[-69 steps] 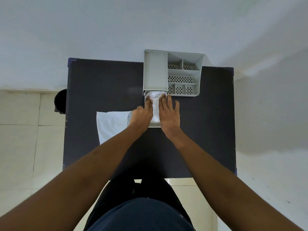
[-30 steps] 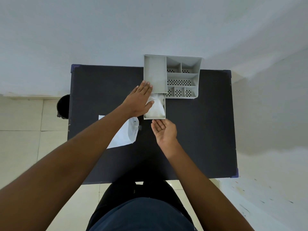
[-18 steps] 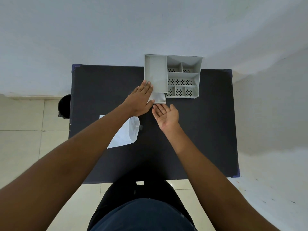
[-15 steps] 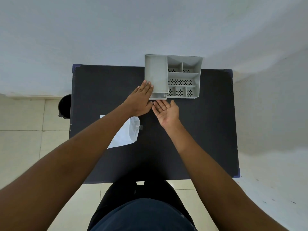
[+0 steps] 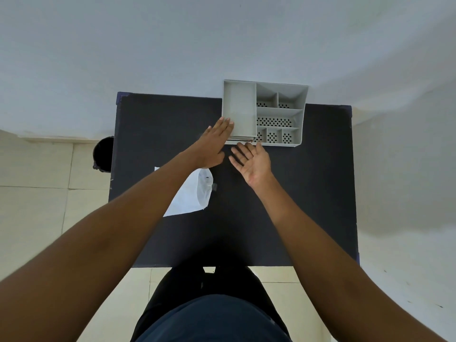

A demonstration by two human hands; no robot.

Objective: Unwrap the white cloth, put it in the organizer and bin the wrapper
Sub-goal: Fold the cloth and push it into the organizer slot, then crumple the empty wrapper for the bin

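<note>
A grey plastic organizer (image 5: 240,107) with several compartments stands at the far edge of the black table (image 5: 308,193). Its drawer (image 5: 238,140) is pushed in, and the white cloth is out of sight inside it. My left hand (image 5: 214,144) lies flat with its fingertips against the organizer's left front corner. My right hand (image 5: 251,161) is open, palm up, its fingertips just in front of the drawer. The empty white wrapper (image 5: 190,196) lies flat on the table, partly under my left forearm.
A black bin (image 5: 103,153) stands on the tiled floor just past the table's left edge. A white wall rises behind the table. My legs are at the table's near edge.
The drawer with the cloth in it has slid into the organizer, pushed by my right hand. My left hand stayed against the organizer. The wrapper has not moved.
</note>
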